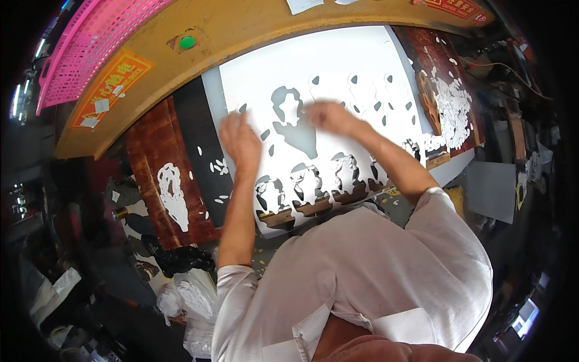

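At the far left a pink basket (90, 45) rests on the edge of a yellow machine frame (181, 66), which curves across the far side and carries a green button (187, 42) and an orange label (111, 87). Nearer, on the left, a dark red-brown board (154, 157) lies flat with a pile of white cut pieces (173, 196) on it, and just beside it a black strip (205, 151) holds a few scattered white scraps. Below these, near the person's left elbow, sit crumpled white bags (193, 301) and a black lump of material (181, 259). In the middle lies the big white sheet (338, 66), spread over the bench and punched with rows of shaped holes; the near row shows the brown board through it. The left hand (240, 142) lies flat on the sheet's left edge, fingers close together and pressing down. The right hand (329, 117) is on the sheet near a large cut-out hole; it is blurred, so I cannot tell how its fingers stand or whether they pinch anything. To the right, another red-brown board carries a heap of white cut shapes (452, 111). At the far right a grey panel (491, 190) lies beside cluttered bench parts.
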Action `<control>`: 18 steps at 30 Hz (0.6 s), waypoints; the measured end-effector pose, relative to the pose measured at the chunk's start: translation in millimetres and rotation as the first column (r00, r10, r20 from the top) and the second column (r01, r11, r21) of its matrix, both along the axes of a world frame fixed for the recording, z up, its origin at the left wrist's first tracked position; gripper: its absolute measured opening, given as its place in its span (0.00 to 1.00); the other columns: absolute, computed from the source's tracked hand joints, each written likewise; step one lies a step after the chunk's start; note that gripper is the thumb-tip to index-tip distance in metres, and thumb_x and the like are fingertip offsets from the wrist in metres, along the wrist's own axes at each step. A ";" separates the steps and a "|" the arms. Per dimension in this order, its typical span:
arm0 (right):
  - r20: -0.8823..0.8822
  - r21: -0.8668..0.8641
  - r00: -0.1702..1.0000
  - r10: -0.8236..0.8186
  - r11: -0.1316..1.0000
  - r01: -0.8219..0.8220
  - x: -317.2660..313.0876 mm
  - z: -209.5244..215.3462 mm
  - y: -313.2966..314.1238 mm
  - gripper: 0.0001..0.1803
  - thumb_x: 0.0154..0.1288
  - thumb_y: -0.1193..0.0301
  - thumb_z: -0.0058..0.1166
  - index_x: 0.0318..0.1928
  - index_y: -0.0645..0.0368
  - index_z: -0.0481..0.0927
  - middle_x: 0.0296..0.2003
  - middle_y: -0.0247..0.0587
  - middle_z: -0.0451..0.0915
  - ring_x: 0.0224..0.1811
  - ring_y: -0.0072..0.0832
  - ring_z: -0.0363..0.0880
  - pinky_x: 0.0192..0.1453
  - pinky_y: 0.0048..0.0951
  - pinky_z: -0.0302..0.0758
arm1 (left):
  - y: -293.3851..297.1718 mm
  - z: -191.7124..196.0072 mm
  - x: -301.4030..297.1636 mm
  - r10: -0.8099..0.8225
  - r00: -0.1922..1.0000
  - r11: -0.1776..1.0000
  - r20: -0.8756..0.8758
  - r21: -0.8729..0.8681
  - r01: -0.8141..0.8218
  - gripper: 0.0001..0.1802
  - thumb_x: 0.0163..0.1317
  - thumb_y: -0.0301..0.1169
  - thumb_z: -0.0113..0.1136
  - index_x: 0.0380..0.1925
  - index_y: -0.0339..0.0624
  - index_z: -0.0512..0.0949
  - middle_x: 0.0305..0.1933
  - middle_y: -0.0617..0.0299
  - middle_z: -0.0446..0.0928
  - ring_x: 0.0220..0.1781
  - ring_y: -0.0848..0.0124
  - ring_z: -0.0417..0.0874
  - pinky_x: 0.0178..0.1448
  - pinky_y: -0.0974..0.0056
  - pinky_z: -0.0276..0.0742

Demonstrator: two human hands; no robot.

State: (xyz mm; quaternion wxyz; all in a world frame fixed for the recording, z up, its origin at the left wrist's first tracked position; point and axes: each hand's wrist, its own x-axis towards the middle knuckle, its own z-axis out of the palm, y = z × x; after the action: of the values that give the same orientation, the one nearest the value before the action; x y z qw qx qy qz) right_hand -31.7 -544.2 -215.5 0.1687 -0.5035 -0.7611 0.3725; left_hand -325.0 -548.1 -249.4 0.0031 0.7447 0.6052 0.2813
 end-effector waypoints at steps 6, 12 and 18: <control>0.168 0.366 0.975 -0.146 0.928 0.076 38.4 -43.6 52.4 0.17 0.72 0.66 0.61 0.58 0.49 0.90 0.47 0.45 0.87 0.51 0.44 0.86 0.57 0.42 0.83 | 3.7 -0.2 121.9 -0.290 0.953 0.957 0.089 0.022 0.289 0.24 0.64 0.18 0.58 0.61 0.35 0.82 0.67 0.45 0.79 0.74 0.41 0.73 0.81 0.42 0.64; 0.086 0.379 0.993 -0.084 0.924 0.046 39.5 -56.0 61.8 0.13 0.68 0.67 0.60 0.51 0.45 0.91 0.51 0.43 0.87 0.54 0.43 0.86 0.56 0.43 0.84 | 24.3 -18.2 159.4 -0.246 0.967 0.965 -0.072 -0.118 0.236 0.32 0.59 0.16 0.57 0.68 0.38 0.77 0.73 0.42 0.73 0.77 0.38 0.69 0.80 0.36 0.60; 0.092 0.236 0.981 0.172 0.953 -0.189 54.9 -36.2 74.2 0.12 0.62 0.76 0.59 0.42 0.53 0.92 0.44 0.48 0.89 0.51 0.47 0.87 0.53 0.48 0.84 | 24.1 -35.0 162.4 -0.181 0.976 0.975 -0.124 -0.156 0.161 0.35 0.62 0.17 0.55 0.73 0.42 0.76 0.77 0.41 0.71 0.80 0.37 0.65 0.83 0.34 0.56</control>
State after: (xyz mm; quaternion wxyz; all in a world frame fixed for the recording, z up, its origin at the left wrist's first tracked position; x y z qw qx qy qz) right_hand 23.2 -470.0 -251.7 0.1678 -0.4200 -0.8493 0.2721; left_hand -162.6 -524.0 -284.4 0.0398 0.8094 0.5565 0.1830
